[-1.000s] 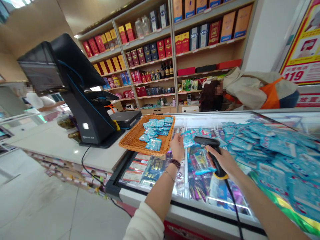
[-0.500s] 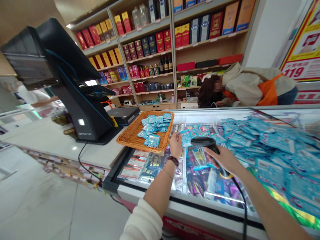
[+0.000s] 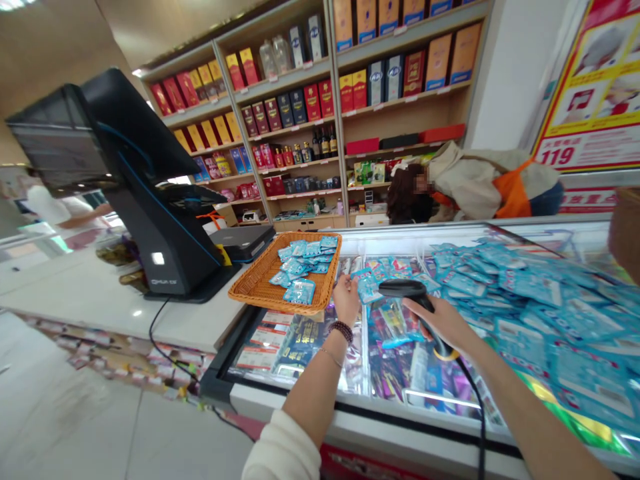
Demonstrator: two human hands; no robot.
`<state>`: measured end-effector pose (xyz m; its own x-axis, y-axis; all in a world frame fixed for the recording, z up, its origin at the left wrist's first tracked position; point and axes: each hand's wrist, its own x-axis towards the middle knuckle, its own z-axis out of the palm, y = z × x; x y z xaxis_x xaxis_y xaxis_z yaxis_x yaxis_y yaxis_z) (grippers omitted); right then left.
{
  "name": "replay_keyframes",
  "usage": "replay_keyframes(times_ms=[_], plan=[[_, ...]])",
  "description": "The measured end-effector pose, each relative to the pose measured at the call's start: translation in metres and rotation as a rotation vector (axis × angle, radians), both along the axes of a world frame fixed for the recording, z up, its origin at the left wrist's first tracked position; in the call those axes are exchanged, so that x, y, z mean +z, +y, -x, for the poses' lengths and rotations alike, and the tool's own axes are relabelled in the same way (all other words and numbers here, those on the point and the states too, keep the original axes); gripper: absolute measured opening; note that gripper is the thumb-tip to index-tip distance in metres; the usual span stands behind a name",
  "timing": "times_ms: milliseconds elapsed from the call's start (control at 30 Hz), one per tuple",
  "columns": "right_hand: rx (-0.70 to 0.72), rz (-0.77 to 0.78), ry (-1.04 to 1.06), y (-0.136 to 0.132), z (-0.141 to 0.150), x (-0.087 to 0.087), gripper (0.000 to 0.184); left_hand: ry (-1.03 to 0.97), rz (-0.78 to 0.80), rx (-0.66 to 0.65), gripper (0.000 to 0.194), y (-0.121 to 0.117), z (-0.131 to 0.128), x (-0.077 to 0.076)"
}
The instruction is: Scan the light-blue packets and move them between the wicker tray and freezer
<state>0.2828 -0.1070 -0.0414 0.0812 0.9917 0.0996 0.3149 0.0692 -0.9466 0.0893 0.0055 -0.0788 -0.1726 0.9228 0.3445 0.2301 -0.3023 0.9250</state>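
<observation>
My left hand (image 3: 347, 298) is closed in a pinch at the left edge of a small blue packet (image 3: 369, 288), above the glass top of the freezer case. In my right hand (image 3: 443, 323) is a black handheld barcode scanner (image 3: 406, 289), its head pointing left toward that packet. The scanner's cable runs down toward me. Left of my left hand, an orange wicker basket (image 3: 250, 285) holds several similar blue packets (image 3: 300, 291). To the right of my right hand lies a large heap of blue packets (image 3: 530, 280).
A black checkout terminal (image 3: 175, 247) stands on the white counter (image 3: 190, 321) at left. Under the freezer glass (image 3: 280, 337) are colourful packages. Beyond the freezer, a person in an orange apron (image 3: 513, 190) bends over before shelves (image 3: 295, 140) of boxed bottles.
The view has shifted slightly, with the right end of the freezer showing more. Both hands keep nearly the same places, the packet and scanner still held close together.
</observation>
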Motion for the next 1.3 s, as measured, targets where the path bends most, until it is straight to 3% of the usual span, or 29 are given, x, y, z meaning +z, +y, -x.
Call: replay_keyframes(times_ms=[100,167,367,500,600,767,867,967,1167,1300], plan=[[-0.036,-0.023,0.072,-0.003,-0.018,0.000,0.048,0.003,0.022,-0.035,0.024,-0.002,-0.012,-0.002],[-0.114,-0.057,0.143,-0.008,-0.035,0.001,0.048,-0.029,0.080,-0.135,0.031,-0.003,-0.028,-0.003],[-0.421,-0.132,0.216,-0.042,-0.105,0.011,0.048,-0.236,0.220,-0.485,0.041,-0.016,-0.109,0.005],[-0.596,-0.188,0.249,-0.070,-0.145,0.017,0.045,-0.313,0.308,-0.704,0.042,-0.034,-0.169,0.022],[-0.699,-0.211,0.308,-0.088,-0.159,0.021,0.043,-0.345,0.355,-0.801,0.057,-0.043,-0.209,0.042],[-0.754,-0.228,0.372,-0.101,-0.160,0.023,0.048,-0.471,0.366,-0.844,0.079,-0.048,-0.249,0.075],[-0.732,-0.224,0.350,-0.097,-0.152,0.020,0.048,-0.489,0.274,-0.822,0.076,-0.048,-0.243,0.082],[-0.666,-0.213,0.335,-0.085,-0.138,0.015,0.047,-0.422,0.171,-0.800,0.063,-0.044,-0.212,0.082],[-0.453,-0.170,0.348,-0.042,-0.090,0.014,0.047,-0.268,0.083,-0.593,0.041,-0.017,-0.112,0.076],[-0.271,-0.133,0.384,-0.010,-0.043,0.017,0.050,-0.162,-0.016,-0.414,0.030,0.001,-0.037,0.063]])
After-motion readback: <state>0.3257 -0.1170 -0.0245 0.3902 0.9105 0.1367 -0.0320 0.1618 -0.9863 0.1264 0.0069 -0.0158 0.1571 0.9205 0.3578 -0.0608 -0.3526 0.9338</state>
